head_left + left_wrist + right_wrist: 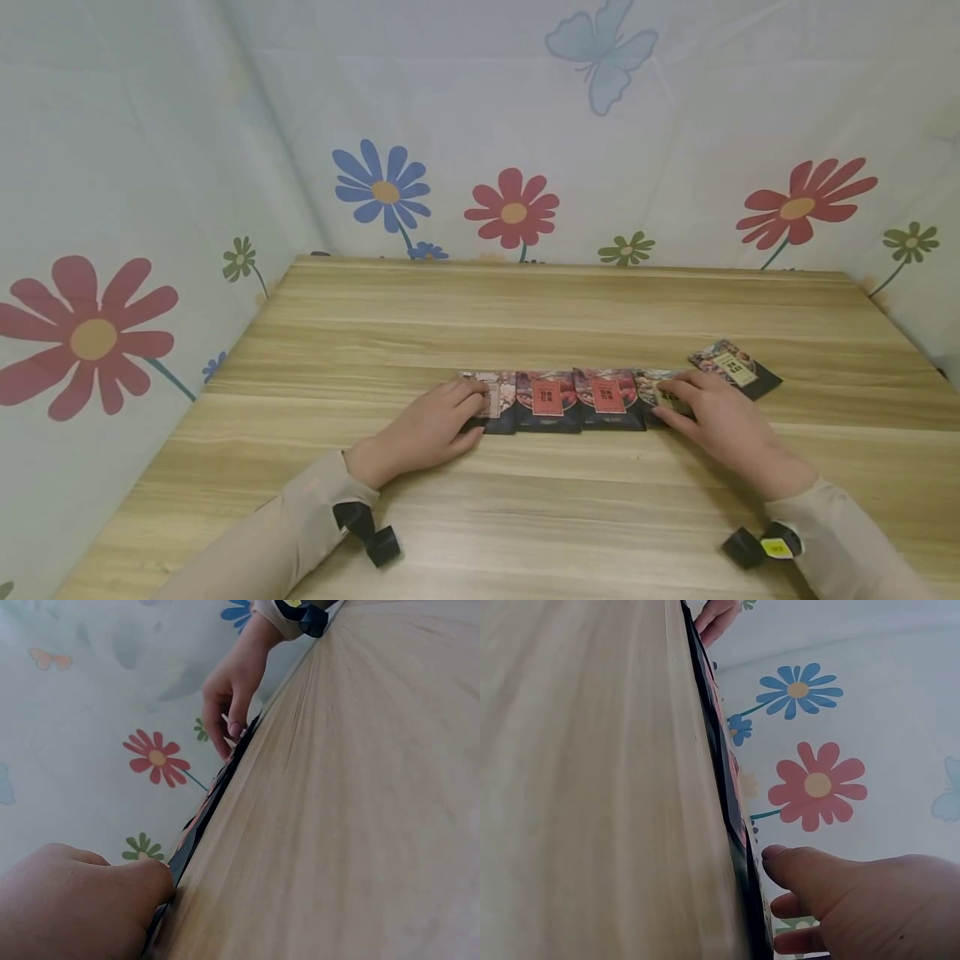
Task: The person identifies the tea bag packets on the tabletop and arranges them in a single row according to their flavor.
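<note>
Several flat black sachets with printed fronts lie side by side in a row. My left hand (435, 421) rests its fingers on the leftmost sachet (504, 404), partly covering it, with the thumb at its near edge. Two sachets with red labels, the left one (548, 401) and the right one (609, 399), fill the middle of the row. At the row's right end, my right hand (723, 421) touches a sachet with a yellowish label (651, 390), hiding much of it. In the right wrist view the fingers of the right hand (855, 900) look relaxed beside the row.
Another sachet with a yellow label (735, 368) lies tilted behind the right hand. All stand on a wood-grain table (510, 508). A flower-printed curtain (450, 108) borders the table at the back and sides. Each wrist carries a black strap device, the left one (367, 533) included.
</note>
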Available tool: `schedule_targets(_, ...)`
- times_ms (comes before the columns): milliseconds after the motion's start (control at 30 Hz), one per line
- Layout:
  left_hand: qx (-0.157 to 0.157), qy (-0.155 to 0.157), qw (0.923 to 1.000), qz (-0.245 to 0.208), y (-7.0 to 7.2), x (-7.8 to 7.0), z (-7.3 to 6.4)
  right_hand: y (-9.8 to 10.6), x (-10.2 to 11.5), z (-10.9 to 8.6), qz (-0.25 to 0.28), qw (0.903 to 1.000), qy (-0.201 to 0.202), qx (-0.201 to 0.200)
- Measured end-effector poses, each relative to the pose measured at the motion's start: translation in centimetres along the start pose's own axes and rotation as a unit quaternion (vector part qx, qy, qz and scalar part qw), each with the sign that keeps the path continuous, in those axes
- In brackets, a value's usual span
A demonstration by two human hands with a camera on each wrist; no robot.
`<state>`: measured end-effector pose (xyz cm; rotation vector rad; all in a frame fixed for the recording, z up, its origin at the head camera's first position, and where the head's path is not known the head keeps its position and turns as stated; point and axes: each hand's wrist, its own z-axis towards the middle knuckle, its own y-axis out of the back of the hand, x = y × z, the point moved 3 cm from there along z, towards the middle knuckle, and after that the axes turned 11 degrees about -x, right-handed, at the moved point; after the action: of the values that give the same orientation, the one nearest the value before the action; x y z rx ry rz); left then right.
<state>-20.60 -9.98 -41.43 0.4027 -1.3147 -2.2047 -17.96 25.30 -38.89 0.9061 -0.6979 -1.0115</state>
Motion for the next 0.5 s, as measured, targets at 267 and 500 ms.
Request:
schedule_targets(267,0.002,0.002,1.0,0.0,0.12,0.06,-0.01,0.31,-0.16,0.24,0.007,0.9997,0.014,-0.017)
schedule_targets(500,0.005,0.001,1.0,0.002,0.25,-0.06,0.06,0.53,-0.46,0.58,-0.003,0.9998,0.02,-0.003)
